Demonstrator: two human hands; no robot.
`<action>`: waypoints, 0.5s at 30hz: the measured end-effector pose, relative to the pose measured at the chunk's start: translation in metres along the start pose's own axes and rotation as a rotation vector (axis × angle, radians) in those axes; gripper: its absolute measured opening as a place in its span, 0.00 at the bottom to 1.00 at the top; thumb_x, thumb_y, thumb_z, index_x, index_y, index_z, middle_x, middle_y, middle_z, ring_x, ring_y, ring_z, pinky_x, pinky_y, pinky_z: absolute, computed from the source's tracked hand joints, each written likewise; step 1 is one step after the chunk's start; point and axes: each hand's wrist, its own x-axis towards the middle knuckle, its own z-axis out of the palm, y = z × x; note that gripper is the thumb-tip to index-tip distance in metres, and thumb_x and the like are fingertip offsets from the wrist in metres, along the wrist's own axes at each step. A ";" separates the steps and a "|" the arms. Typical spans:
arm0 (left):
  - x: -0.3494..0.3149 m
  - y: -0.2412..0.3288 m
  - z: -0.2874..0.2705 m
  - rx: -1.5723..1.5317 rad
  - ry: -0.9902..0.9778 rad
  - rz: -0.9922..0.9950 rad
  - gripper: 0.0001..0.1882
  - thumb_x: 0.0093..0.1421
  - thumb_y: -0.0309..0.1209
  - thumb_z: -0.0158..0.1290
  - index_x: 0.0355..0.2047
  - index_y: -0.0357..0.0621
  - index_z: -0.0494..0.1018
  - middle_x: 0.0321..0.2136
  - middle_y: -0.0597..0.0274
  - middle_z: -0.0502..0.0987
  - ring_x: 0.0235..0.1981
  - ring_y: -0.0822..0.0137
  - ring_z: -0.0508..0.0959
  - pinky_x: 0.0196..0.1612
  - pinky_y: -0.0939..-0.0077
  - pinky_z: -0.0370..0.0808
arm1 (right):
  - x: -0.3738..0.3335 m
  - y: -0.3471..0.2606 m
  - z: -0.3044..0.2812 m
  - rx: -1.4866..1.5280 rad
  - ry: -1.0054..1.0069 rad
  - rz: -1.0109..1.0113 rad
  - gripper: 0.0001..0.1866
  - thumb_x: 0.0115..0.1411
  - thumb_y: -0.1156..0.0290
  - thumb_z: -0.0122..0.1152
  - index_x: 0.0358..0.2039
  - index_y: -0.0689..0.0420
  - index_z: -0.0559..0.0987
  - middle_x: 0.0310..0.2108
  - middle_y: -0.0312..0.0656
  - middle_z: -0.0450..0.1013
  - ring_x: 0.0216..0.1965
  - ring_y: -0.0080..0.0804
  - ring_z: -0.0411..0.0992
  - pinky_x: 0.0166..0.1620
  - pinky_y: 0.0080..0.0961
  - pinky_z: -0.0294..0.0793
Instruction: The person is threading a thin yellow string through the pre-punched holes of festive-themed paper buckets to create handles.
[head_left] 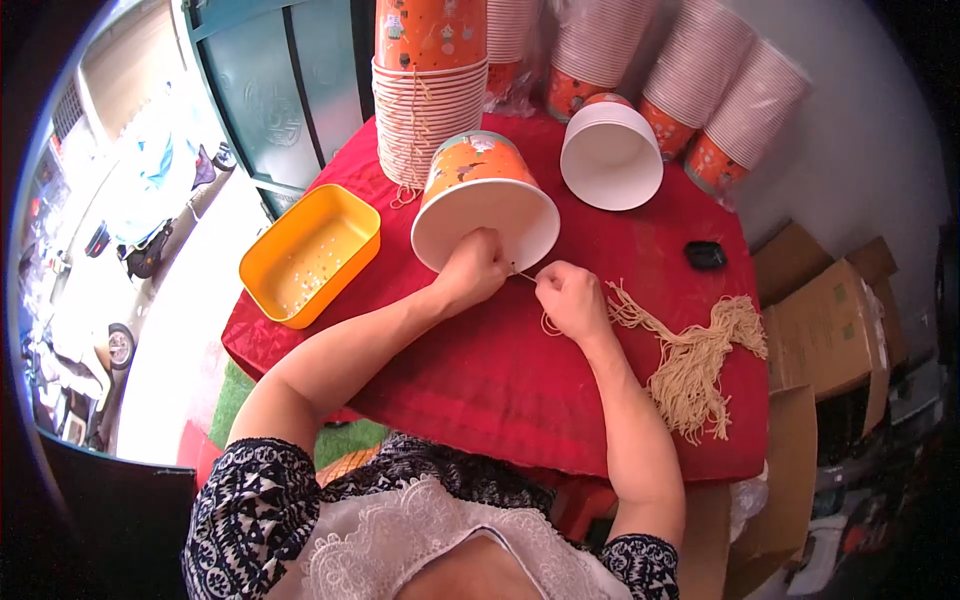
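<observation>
An orange printed paper bucket (pixel 480 160) lies tilted on the red-covered table, its white open mouth toward me. At the lower right of its rim, my left hand (pixel 474 268) is closed in a pinch, partly inside the mouth. A thin beige string (pixel 527 276) runs from beside those fingertips to my right hand (pixel 572 300), which pinches it just outside the rim. Whether the left fingers also press on the rim is hidden. A loose loop of string hangs below the right fingers. To the right lies a bundle of similar beige strings (pixel 692 365).
A yellow tray (pixel 347 262) with small white bits sits left. Behind the bucket rises a tall bucket stack (pixel 405 125) with strings hanging. White-mouthed buckets (pixel 612 160) lie back right, before wrapped stacks (pixel 695 65). A small black object (pixel 705 255) and cardboard boxes (pixel 825 325) are right.
</observation>
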 end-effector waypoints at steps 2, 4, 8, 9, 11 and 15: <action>-0.003 -0.005 -0.001 -0.019 0.011 0.032 0.06 0.49 0.23 0.52 0.22 0.28 0.74 0.21 0.38 0.76 0.24 0.45 0.79 0.29 0.56 0.74 | 0.009 -0.005 -0.007 0.173 0.004 0.104 0.17 0.58 0.62 0.55 0.29 0.65 0.80 0.27 0.58 0.76 0.30 0.54 0.77 0.35 0.43 0.75; -0.005 -0.015 0.004 0.031 0.091 0.219 0.05 0.50 0.22 0.51 0.23 0.29 0.73 0.23 0.39 0.75 0.27 0.44 0.78 0.31 0.56 0.74 | 0.017 0.008 -0.001 0.155 -0.014 0.131 0.22 0.60 0.57 0.55 0.28 0.68 0.79 0.24 0.60 0.75 0.27 0.53 0.76 0.32 0.42 0.73; -0.015 -0.008 0.004 0.036 0.041 0.335 0.04 0.51 0.21 0.51 0.25 0.31 0.73 0.26 0.40 0.74 0.31 0.42 0.78 0.34 0.55 0.75 | 0.023 0.017 0.009 -0.015 0.086 0.002 0.23 0.62 0.58 0.52 0.24 0.68 0.77 0.18 0.54 0.73 0.22 0.42 0.75 0.29 0.38 0.71; -0.018 -0.007 0.004 0.042 0.041 0.362 0.04 0.51 0.21 0.51 0.25 0.31 0.72 0.27 0.41 0.74 0.32 0.42 0.78 0.34 0.55 0.75 | 0.023 0.007 0.007 0.079 -0.001 0.190 0.25 0.63 0.55 0.52 0.24 0.69 0.77 0.20 0.59 0.72 0.22 0.49 0.74 0.30 0.41 0.71; -0.024 -0.003 0.003 0.049 0.041 0.394 0.04 0.52 0.21 0.51 0.26 0.32 0.72 0.28 0.42 0.74 0.32 0.42 0.77 0.35 0.55 0.75 | 0.024 0.011 0.012 0.140 0.031 0.187 0.25 0.64 0.56 0.50 0.25 0.69 0.78 0.19 0.58 0.73 0.21 0.48 0.74 0.30 0.40 0.71; -0.035 0.022 -0.005 0.012 0.088 0.386 0.06 0.56 0.25 0.53 0.26 0.32 0.73 0.29 0.42 0.75 0.28 0.43 0.77 0.33 0.54 0.74 | 0.015 0.000 0.008 0.318 0.223 0.158 0.25 0.67 0.58 0.46 0.26 0.69 0.78 0.17 0.52 0.74 0.20 0.42 0.73 0.29 0.38 0.70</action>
